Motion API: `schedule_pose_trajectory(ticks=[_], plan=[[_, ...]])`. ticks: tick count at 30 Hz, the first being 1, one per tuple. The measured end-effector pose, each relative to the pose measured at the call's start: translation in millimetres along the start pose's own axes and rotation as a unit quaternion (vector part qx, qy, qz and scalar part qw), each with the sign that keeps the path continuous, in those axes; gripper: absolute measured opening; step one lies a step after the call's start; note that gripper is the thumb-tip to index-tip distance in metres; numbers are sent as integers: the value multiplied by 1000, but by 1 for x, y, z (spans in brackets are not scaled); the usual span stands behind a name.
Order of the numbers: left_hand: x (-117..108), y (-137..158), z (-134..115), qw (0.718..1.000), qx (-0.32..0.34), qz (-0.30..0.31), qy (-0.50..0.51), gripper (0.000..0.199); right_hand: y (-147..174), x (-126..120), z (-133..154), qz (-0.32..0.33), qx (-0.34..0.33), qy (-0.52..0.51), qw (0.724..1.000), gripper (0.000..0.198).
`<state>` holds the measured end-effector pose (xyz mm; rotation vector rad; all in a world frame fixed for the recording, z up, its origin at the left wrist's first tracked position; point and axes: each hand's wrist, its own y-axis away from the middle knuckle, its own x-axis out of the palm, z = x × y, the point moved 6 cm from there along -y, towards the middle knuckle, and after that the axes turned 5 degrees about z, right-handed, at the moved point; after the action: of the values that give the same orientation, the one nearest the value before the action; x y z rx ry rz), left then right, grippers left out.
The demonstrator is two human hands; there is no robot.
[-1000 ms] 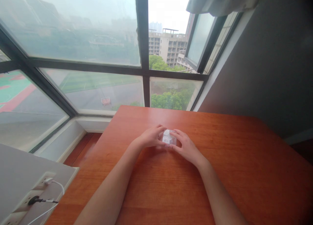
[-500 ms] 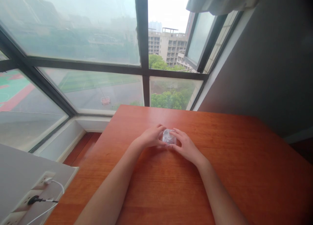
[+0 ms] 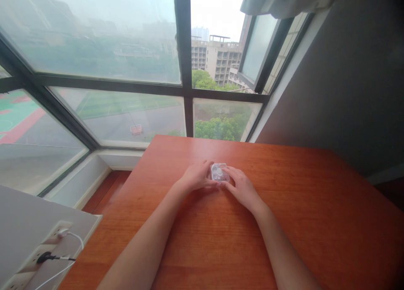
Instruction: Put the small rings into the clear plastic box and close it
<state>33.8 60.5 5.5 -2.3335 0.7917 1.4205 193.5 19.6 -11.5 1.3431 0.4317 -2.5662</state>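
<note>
A small clear plastic case [image 3: 219, 172] with whitish and grey contents is between my two hands, over the middle of the wooden table [image 3: 217, 239]. My left hand [image 3: 199, 174] grips its left side, fingers behind and thumb along the near edge. From the right, my right hand [image 3: 241, 183] holds it, with fingers on the top right and the thumb at the near corner. What lies inside the case is too small to make out. Both forearms reach in from the bottom of the view.
A dark-framed window [image 3: 187, 113] stands beyond the table's far edge, with one pane [image 3: 259, 52] swung outward. At the lower left, plugs and a white cable [image 3: 75, 236] hang from wall sockets [image 3: 38, 256]. A grey wall [image 3: 341, 79] rises on the right.
The clear case has shifted slightly right and away from me, and its top face shows more. Both hands have moved a little with it and keep their hold.
</note>
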Motion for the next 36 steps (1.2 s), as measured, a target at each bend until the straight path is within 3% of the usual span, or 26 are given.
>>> schedule_pose_trajectory(ticks=[9, 16, 27, 32, 36], plan=[[-1, -1, 2, 999, -19, -33, -9, 53, 2, 1, -4, -71, 133, 75, 986, 30], [-4, 0, 1, 1000, 2, -22, 13, 38, 2, 9, 8, -100, 121, 133, 979, 44], [-2, 0, 0, 999, -26, -18, 6, 47, 3, 2, 3, -132, 146, 118, 973, 34], [-2, -1, 2, 999, -36, -22, -15, 39, 5, -14, -21, -147, 213, 108, 960, 35], [0, -3, 2, 999, -33, -10, -30, 33, 13, -39, -57, -203, 286, 128, 928, 35]])
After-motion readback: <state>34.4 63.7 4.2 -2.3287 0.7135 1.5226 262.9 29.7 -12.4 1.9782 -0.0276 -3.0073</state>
